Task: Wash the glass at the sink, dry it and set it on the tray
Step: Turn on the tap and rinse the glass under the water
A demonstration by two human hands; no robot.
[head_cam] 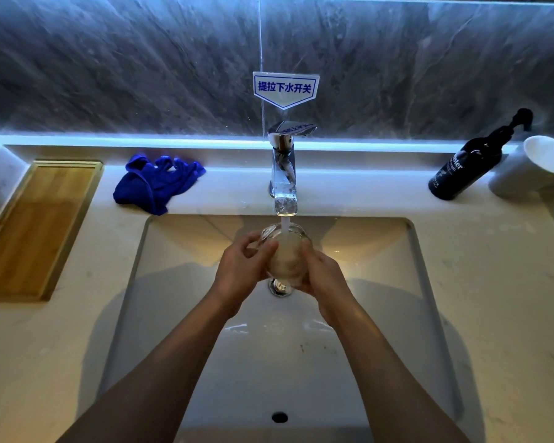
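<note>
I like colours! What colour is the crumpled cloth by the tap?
Bright blue cloth, seen in head view.

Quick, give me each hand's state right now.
Left hand: closed around the clear drinking glass under the running chrome faucet.
Right hand: closed on the same glass, opposite side.

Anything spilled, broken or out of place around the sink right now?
Nothing serious. The blue cloth lies crumpled on the ledge left of the tap. The glass looks whole, held under the stream by both hands; the tray is bare.
</note>
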